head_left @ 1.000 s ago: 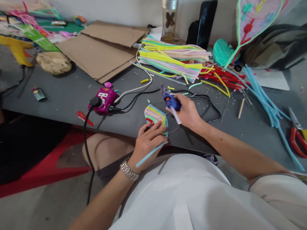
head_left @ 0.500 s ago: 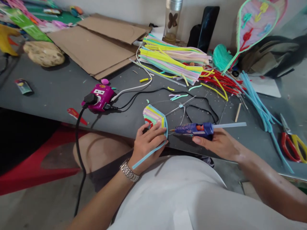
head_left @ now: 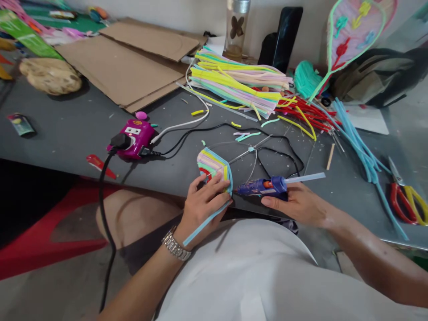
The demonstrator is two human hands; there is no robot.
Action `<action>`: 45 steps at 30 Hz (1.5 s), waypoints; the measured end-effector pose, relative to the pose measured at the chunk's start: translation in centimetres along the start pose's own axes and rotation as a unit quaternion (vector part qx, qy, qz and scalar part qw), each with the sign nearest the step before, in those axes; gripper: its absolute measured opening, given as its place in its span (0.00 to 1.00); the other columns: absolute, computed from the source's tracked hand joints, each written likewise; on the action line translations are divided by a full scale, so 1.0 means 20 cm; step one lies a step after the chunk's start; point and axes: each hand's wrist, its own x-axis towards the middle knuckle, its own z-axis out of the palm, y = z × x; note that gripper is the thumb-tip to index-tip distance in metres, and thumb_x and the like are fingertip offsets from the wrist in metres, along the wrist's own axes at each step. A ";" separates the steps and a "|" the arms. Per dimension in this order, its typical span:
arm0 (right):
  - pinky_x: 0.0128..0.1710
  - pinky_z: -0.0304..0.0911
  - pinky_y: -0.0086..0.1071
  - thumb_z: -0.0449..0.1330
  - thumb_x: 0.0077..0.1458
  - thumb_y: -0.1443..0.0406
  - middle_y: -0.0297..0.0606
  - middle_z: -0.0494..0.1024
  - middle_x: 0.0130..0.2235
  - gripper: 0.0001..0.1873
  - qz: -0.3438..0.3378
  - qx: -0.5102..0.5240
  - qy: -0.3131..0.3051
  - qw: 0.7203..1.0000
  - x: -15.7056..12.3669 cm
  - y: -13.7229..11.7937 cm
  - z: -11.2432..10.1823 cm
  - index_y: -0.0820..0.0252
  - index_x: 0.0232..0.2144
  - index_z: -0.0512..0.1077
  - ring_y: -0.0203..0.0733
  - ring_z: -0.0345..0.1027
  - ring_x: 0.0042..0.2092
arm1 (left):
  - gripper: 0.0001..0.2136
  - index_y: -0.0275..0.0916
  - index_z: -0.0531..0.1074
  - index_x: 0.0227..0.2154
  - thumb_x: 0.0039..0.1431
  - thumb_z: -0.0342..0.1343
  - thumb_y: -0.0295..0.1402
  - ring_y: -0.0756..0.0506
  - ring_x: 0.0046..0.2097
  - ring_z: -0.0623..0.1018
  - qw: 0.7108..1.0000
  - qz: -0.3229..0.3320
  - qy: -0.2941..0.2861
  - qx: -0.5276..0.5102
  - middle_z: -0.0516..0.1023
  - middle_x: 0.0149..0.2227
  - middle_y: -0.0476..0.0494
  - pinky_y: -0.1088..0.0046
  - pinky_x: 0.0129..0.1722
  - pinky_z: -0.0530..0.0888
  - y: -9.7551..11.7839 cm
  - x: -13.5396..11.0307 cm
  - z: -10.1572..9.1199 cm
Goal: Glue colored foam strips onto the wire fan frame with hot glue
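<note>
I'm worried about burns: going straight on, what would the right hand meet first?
Its glue gun would probably meet the blue strip edging the striped piece, close to the left hand; exact depth is unclear.

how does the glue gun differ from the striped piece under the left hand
The glue gun is mostly dark blue; the striped piece has bands of several colours. The glue gun is long and tapered; the striped piece is broad and angular. The right hand grips the glue gun, while the left hand partly covers the striped piece. Both have a hand on them.
</note>
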 end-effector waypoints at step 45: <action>0.53 0.69 0.45 0.61 0.57 0.42 0.39 0.83 0.50 0.26 -0.020 -0.053 0.003 0.998 0.07 -0.04 -0.06 0.50 0.46 0.82 0.56 0.75 0.52 | 0.06 0.43 0.75 0.41 0.63 0.60 0.26 0.37 0.62 0.77 1.000 0.010 -0.014 0.001 0.83 0.53 0.39 0.50 0.64 0.68 -0.01 0.00 -0.02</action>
